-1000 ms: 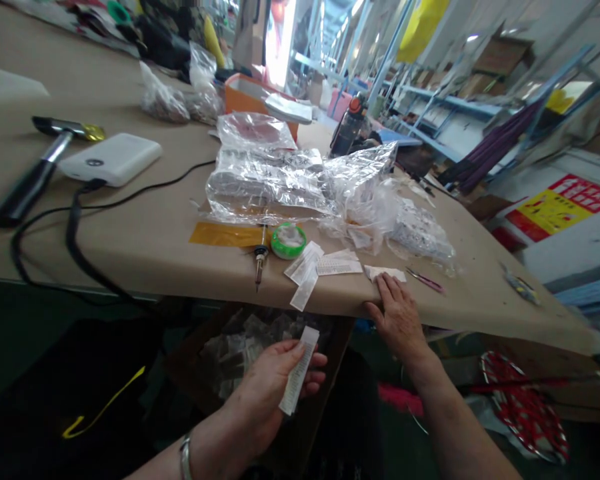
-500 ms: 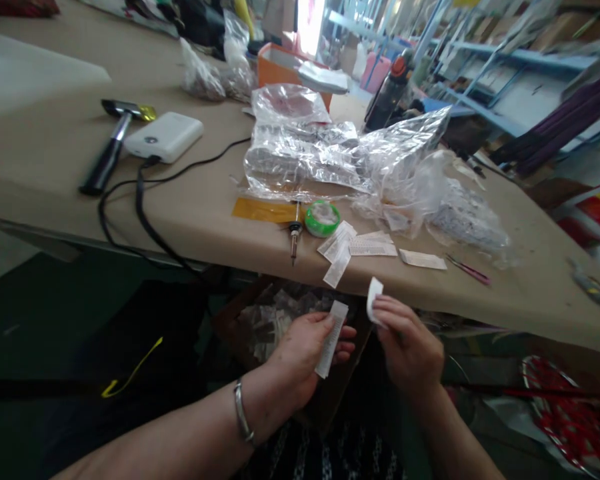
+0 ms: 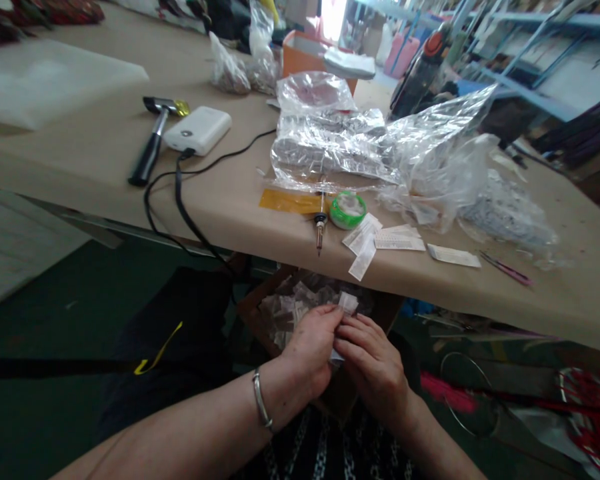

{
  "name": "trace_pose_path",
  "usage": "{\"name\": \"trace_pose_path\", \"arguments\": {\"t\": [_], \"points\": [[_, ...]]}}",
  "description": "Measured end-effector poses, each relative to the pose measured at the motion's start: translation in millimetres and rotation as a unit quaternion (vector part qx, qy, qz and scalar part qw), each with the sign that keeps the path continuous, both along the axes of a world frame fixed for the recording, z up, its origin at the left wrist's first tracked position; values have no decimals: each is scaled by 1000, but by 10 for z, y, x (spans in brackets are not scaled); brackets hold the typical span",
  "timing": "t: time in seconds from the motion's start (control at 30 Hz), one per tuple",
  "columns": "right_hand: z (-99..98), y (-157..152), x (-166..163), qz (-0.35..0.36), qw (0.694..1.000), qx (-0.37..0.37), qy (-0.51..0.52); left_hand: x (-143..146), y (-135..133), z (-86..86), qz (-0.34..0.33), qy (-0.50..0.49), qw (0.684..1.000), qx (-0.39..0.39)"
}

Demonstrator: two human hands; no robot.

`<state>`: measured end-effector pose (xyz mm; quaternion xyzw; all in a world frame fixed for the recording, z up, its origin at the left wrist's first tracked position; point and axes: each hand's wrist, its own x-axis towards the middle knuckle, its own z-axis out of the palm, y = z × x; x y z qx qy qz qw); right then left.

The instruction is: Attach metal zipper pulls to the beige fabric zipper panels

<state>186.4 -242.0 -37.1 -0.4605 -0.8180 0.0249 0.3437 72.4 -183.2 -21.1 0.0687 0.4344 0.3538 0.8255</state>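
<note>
- On my feed, the left hand point(image 3: 314, 343) gripped white paper strips point(image 3: 348, 303) between thumb and fingers, below the green round case point(image 3: 348, 211).
- The right hand point(image 3: 373, 353) met it there, fingers curled against the strips; I couldn't tell whether they gripped.
- I saw an open box point(image 3: 254, 313) of clear packets point(image 3: 293, 303) behind the hands, also lower than the case.
- On the desk point(image 3: 240, 217), more printed strips point(image 3: 399, 238) lay right of the case, with pink-handled tweezers point(image 3: 507, 269) farther right.
- I noted a soldering iron point(image 3: 321, 223) just left of it, a white power bank point(image 3: 199, 130) and hammer point(image 3: 153, 147) farther left, and clear plastic bags point(image 3: 330, 150) beyond.
</note>
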Motion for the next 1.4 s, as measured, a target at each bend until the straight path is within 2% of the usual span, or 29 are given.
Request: {"name": "trace_pose_path", "arguments": {"t": [0.2, 0.3, 0.37, 0.43, 0.5, 0.57, 0.6, 0.73, 0.83, 0.9, 1.07, 1.2, 1.3, 1.4], "points": [[-25, -43, -7, 11, 1000, -23, 17, -34, -7, 25, -14, -5, 1000, 17], [24, -53, 22, -26, 990, -84, 114, -81, 5, 90, -48, -9, 998, 27], [74, -19, 49, -107, 958, -141, 225, -119, 5, 151, -89, -8, 996, 29], [124, 52, 68, -174, 901, -218, 332, -155, -9, 211, -131, 1, 991, 36], [165, 137, 71, -187, 841, -305, 407, -188, -35, 250, -160, 9, 986, 52], [195, 207, 58, -162, 798, -371, 447, -221, -64, 257, -185, 6, 980, 75], [209, 230, 47, -153, 786, -388, 456, -239, -77, 250, -199, 0, 976, 85], [265, 255, -5, -128, 780, -417, 448, -328, -99, 194, -263, -29, 959, 97], [295, 253, -9, -100, 774, -436, 448, -397, -86, 175, -287, -26, 953, 94], [293, 261, 15, -54, 751, -464, 467, -437, -71, 178, -299, -43, 948, 100], [212, 312, 76, 113, 688, -532, 480, -488, -63, 199, -334, -140, 926, 108], [121, 343, 49, 159, 646, -531, 524, -476, -92, 193, -342, -135, 925, 94], [93, 345, 17, 165, 641, -525, 535, -461, -111, 176, -332, -124, 930, 99], [119, 327, 7, 139, 677, -511, 511, -460, -106, 181, -319, -123, 934, 104]]}}
